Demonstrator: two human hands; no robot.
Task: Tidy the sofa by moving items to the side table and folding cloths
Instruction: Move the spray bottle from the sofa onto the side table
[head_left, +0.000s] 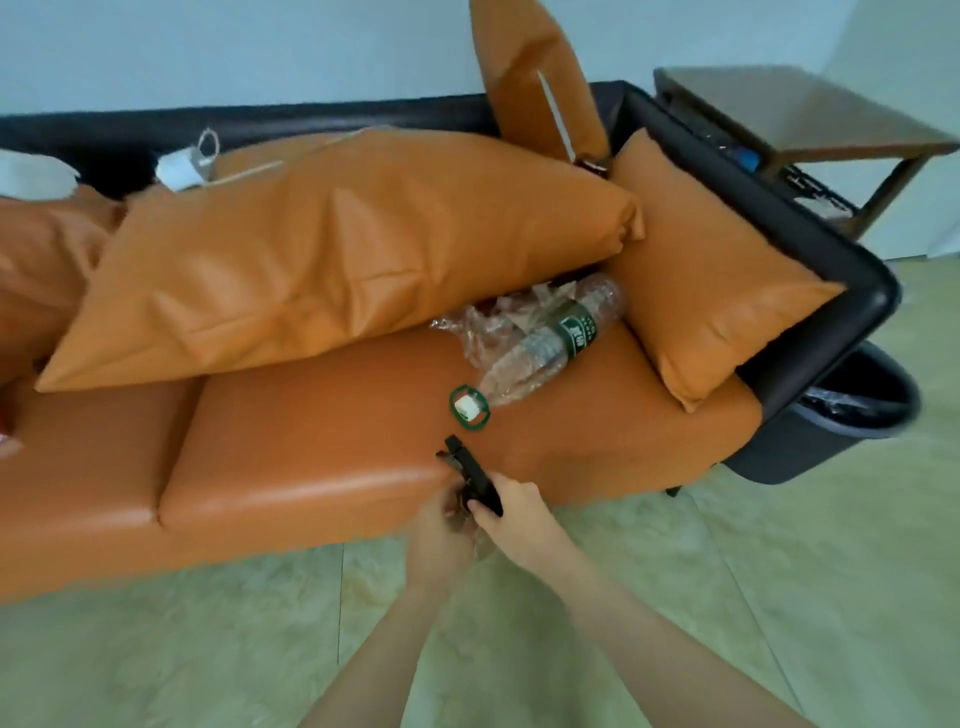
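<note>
Head view, sofa: an orange leather sofa (322, 447) with a dark frame fills the middle of the picture; every place below is given against it.
Right hand: the right hand (511, 512) is at the sofa's front edge, its fingers (480, 508) curled round a slim black remote-like object (472, 475) that points up onto the seat.
Left hand: the left hand (441, 535) is just beside the right one, below the seat edge; it touches something small and dark, but I cannot tell whether the fingers pinch it or lie loose.
Bottle: a clear crumpled plastic bottle with a green label (550, 343) lies on its side on the seat, its neck toward the front edge.
Cap ring: a green ring with a white cap (469, 408) lies on the seat at the bottle's mouth.
Wrapper: crumpled clear plastic wrap (478, 325) lies behind the bottle, under a big orange cushion (332, 249).
Counter: a brown wooden side counter (810, 111) stands past the sofa's right arm.
Bin: a dark waste bin with a black liner (852, 410) stands on the floor by that arm.
Charger: a white charger with cord (184, 163) lies on the sofa's back ledge.
</note>
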